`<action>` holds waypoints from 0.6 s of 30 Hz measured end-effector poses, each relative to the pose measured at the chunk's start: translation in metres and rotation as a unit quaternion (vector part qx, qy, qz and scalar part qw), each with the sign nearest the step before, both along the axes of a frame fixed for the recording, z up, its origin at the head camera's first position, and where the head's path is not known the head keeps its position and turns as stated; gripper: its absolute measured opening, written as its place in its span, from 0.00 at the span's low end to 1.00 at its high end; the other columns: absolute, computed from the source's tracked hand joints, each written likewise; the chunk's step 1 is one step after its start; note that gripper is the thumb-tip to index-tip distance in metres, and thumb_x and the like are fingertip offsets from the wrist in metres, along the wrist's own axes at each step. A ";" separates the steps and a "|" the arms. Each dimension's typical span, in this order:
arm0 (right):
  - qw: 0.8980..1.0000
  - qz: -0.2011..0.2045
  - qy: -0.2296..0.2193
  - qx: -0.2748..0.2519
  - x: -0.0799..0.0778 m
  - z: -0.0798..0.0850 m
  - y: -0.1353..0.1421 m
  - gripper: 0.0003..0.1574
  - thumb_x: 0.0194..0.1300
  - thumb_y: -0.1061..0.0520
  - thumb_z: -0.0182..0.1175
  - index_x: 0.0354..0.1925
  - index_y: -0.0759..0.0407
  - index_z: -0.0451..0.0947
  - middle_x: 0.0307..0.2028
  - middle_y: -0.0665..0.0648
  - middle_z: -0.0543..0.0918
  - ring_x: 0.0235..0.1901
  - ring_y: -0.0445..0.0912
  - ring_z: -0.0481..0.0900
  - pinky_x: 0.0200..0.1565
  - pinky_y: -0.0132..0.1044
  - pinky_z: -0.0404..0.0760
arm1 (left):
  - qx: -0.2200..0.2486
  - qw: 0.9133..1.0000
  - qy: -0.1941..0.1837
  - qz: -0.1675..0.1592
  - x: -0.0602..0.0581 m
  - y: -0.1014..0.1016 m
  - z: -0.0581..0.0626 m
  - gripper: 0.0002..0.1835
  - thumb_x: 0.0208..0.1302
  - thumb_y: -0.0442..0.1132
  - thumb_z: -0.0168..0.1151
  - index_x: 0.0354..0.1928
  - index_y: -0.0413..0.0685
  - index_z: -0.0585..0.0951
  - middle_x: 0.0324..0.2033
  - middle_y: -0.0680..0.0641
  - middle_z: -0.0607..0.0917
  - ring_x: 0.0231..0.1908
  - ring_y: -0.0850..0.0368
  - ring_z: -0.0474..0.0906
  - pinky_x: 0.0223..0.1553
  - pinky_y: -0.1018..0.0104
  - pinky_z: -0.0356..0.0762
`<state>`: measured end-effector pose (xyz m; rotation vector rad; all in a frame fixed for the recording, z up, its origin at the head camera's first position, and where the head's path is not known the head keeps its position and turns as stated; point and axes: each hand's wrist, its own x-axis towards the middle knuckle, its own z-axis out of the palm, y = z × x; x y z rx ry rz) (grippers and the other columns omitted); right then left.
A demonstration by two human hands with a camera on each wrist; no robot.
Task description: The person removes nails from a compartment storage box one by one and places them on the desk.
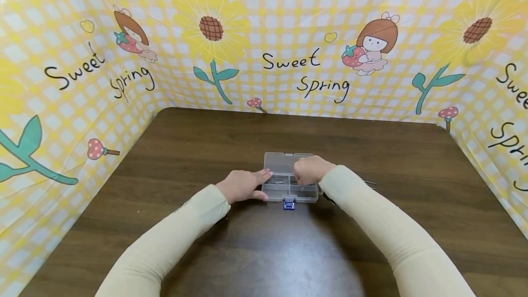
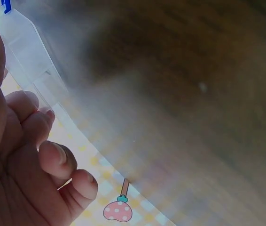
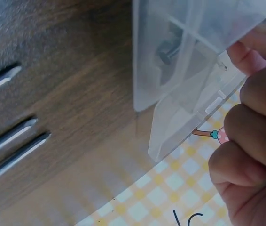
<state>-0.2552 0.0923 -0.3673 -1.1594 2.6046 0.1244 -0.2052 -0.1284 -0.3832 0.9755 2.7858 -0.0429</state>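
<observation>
A clear plastic compartment box (image 1: pixel 303 200) lies on the table with its lid (image 1: pixel 278 163) folded back, away from me. Its blue latch (image 1: pixel 289 204) hangs at the front. Small metal pieces (image 1: pixel 278 181) lie in the back left compartment. My left hand (image 1: pixel 243 185) rests its outstretched fingers and thumb on the box's left side. Over the back right compartment is my right hand (image 1: pixel 310 169), fingers curled and fingertips reaching down inside. In the right wrist view a dark screw (image 3: pixel 171 51) shows through the box wall. Whether the right fingertips pinch anything I cannot tell.
Thin metal rods with pointed tips (image 3: pixel 27 126) lie on the brown wooden table (image 1: pixel 198 141) right of the box, partly behind the right sleeve. A yellow checked cloth (image 1: pixel 264 22) stands round the table's back and sides.
</observation>
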 end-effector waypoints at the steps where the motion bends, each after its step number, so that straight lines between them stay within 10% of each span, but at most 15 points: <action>1: 1.000 0.000 -0.003 -0.001 0.000 0.000 0.000 0.24 0.56 0.65 0.56 0.10 0.49 0.62 0.14 0.45 0.61 0.16 0.38 0.56 0.21 0.33 0.58 | 0.000 1.000 0.001 -0.001 0.000 0.000 0.000 0.40 0.59 0.62 0.57 0.69 0.47 0.68 0.68 0.49 0.67 0.48 0.47 0.81 0.31 0.58 0.77; 18: 0.996 0.005 -0.069 -0.062 -0.004 0.009 0.013 0.25 0.57 0.67 0.52 0.10 0.49 0.57 0.12 0.44 0.55 0.15 0.38 0.53 0.22 0.30 0.55 | -0.011 1.000 0.012 -0.002 0.001 0.003 0.002 0.39 0.59 0.61 0.59 0.68 0.48 0.69 0.66 0.49 0.69 0.43 0.48 0.83 0.31 0.57 0.77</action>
